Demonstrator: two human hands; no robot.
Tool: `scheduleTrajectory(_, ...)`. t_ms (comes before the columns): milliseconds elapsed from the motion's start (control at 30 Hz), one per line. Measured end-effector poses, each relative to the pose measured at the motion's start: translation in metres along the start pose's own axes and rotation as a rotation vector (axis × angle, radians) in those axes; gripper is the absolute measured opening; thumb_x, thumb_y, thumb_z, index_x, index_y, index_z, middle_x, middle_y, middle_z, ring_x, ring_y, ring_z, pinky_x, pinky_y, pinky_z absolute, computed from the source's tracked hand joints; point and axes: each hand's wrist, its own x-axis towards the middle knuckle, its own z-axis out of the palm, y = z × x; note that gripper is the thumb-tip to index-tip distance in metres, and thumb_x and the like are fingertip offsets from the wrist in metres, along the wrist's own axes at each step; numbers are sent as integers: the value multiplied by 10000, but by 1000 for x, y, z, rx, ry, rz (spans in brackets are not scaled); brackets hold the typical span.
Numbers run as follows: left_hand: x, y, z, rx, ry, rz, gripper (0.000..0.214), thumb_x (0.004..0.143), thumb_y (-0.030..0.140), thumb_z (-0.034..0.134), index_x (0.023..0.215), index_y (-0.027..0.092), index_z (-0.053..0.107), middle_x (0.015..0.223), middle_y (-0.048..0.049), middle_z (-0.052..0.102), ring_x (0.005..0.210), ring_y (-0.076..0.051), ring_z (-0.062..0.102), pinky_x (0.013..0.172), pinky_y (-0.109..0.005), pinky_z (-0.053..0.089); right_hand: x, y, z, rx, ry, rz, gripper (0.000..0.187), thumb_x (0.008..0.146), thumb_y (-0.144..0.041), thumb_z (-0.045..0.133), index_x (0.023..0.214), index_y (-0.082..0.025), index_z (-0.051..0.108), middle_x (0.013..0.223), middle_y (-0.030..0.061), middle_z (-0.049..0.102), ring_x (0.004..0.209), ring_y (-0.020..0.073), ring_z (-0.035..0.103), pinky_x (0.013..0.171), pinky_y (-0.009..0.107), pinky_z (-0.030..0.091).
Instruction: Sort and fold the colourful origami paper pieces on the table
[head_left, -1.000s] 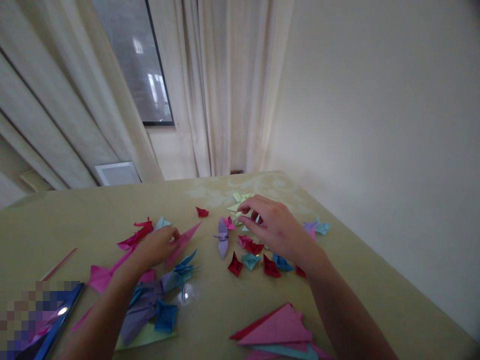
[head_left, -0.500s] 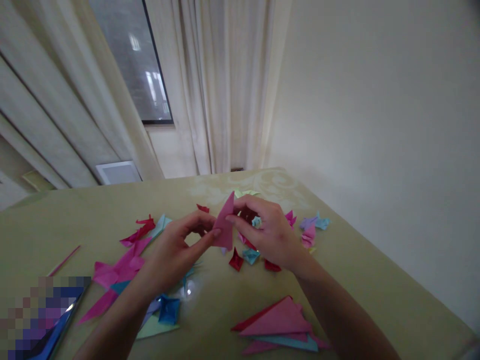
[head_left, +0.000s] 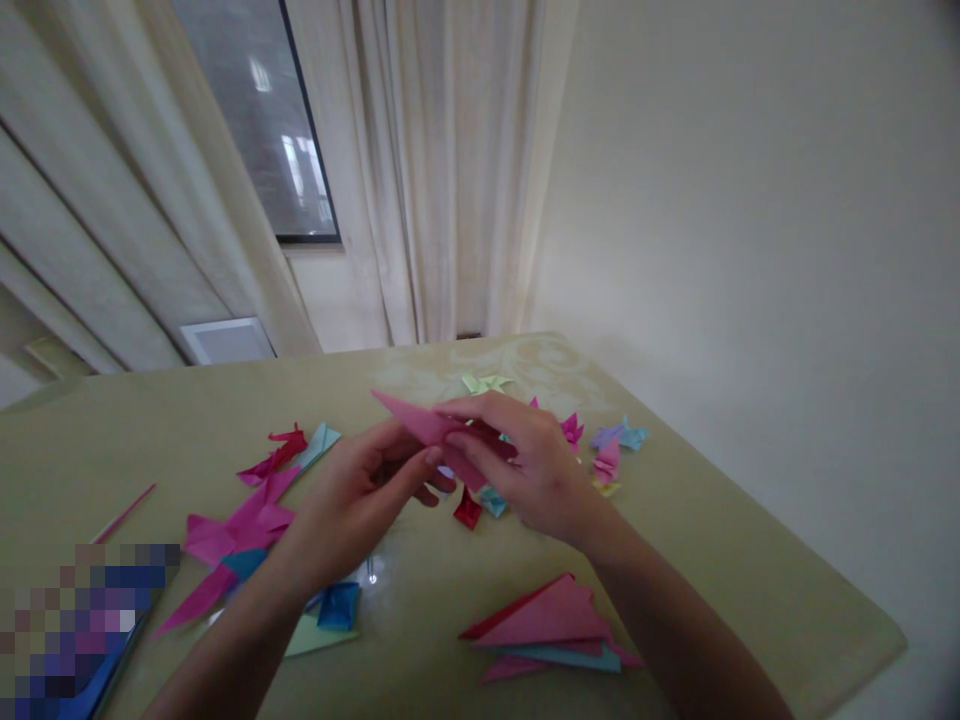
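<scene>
A folded piece of pink origami paper [head_left: 420,418] is held up over the middle of the table, its long point aimed to the upper left. My left hand [head_left: 375,480] pinches its lower edge between thumb and fingers. From the other side my right hand [head_left: 529,460] grips it, fingers over the top and thumb on the near face. Part of the paper is hidden behind the right fingers. Just below the hands lie a small red folded paper [head_left: 467,510] and a light-blue one [head_left: 493,501].
Folded pink, red and blue sheets [head_left: 547,625] lie stacked at the front. Magenta paper pieces [head_left: 240,525] and a blue folded square [head_left: 339,606] are at left, near a thin pink stick [head_left: 124,513] and a pixelated flat object [head_left: 82,630]. Small origami figures [head_left: 607,460] sit at right.
The pink paper has turned from pointing upward to pointing toward the upper left. My right fingers now reach further across its top. Both hands still hold it.
</scene>
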Motion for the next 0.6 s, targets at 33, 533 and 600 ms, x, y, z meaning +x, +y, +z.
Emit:
scheduleTrajectory(33,0,0,-2,27,3,8,218,974,406,698,1054,210,746,869,-39,824,738,-187,789,652,-266,661,0,-1,-2,0,-17,-5,274,1035,-144,625,1254,-271,730,1162,33,772,1059,192,715,952,341,560)
scheduleTrajectory(533,-6,10,-35,381,201,166,189,871,453,805,839,273,853,687,2,807,581,-168,744,563,-230,615,-2,-8,-12,55,-299,56,342,1044,-407,698,1355,-267,688,1262,62,729,1147,221,679,1006,375,537)
scheduleTrajectory(600,-6,11,-28,339,165,123,214,907,448,764,859,256,845,686,0,802,586,-164,745,569,-226,615,-3,-14,-15,-3,-344,36,359,1027,-454,714,1328,-259,702,1207,60,739,1119,227,677,980,363,532)
